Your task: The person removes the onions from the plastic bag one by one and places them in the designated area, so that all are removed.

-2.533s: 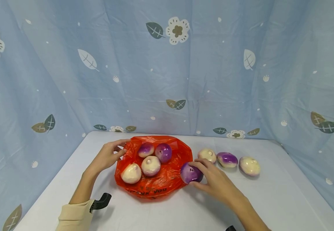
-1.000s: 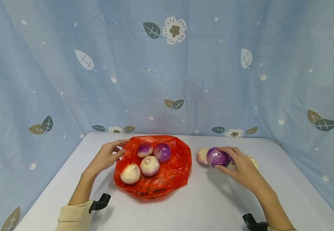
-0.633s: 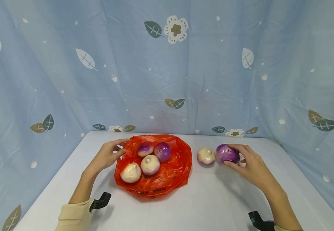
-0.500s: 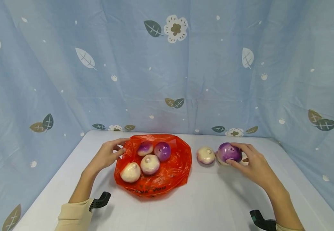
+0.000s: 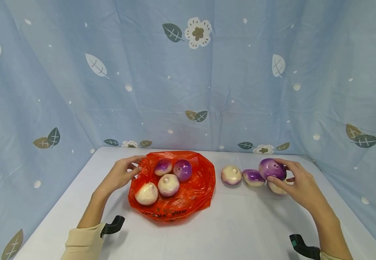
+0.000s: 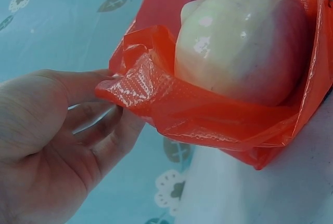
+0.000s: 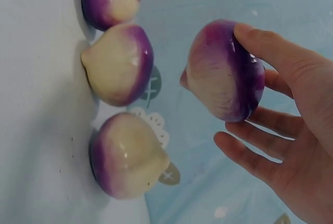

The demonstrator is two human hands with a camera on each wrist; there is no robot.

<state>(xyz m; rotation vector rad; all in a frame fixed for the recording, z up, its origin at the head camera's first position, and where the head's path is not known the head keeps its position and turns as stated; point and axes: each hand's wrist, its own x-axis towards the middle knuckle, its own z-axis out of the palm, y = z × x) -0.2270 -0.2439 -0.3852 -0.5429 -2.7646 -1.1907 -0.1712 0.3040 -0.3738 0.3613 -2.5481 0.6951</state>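
A person's right hand (image 5: 300,185) pinches a purple-and-white turnip (image 5: 270,168), tip down, raised over the rightmost turnip (image 5: 275,188) in a row of three; well to its left, the left hand (image 5: 121,176) pinches a red plastic bag (image 5: 192,203) by its edge

There are eight purple-and-white turnips (image 5: 272,168), one red bag (image 5: 191,200) and one white table (image 5: 227,231).

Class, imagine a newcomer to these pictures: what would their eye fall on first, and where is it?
Probably the bright red plastic bag, spread on the white table slightly left of centre, holding four glossy round purple-and-white bulbs, its edge pinched by the left hand. Next, likely, the shiny purple-and-white bulb in the right hand, raised near the right end of a row of three similar bulbs.
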